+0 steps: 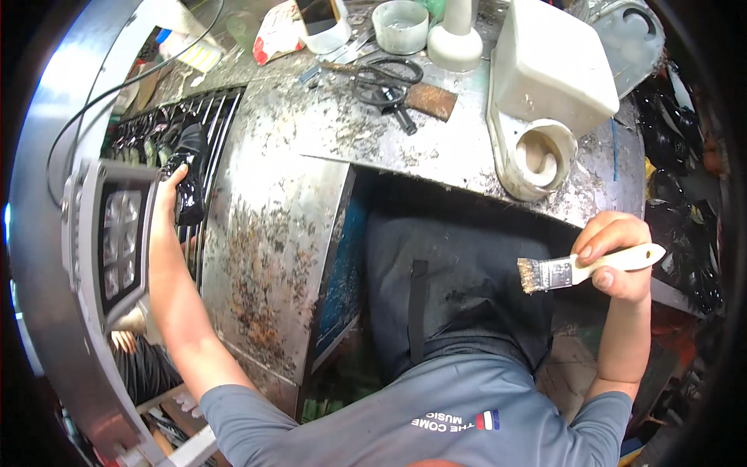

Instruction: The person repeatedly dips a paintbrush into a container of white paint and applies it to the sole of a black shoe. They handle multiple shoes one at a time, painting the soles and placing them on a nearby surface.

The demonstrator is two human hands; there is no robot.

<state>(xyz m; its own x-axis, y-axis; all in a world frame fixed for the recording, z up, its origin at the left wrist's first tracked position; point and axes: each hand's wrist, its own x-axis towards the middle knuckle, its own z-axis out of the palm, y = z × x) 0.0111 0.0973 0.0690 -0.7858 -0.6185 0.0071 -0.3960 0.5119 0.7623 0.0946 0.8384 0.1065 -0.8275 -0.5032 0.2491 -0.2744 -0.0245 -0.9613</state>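
Observation:
My left hand reaches out to the far left, its thumb and fingers closed on a glossy black shoe at a rack of metal bars. Part of that grip is hidden behind the shoe. On the right, my right hand pinches the pale handle of a flat paintbrush. The brush's bristles point left, over my dark trousers, and look clogged with dried matter. Beyond the right hand, a round cup with whitish stuff in it adjoins a white plastic container on the stained metal bench.
Black-handled scissors lie on the bench beside a brown-ended brush. Tubs stand behind, including a translucent one. A lamp stands close to my left forearm. Glossy black items are piled at right. Another person's hand shows at lower left.

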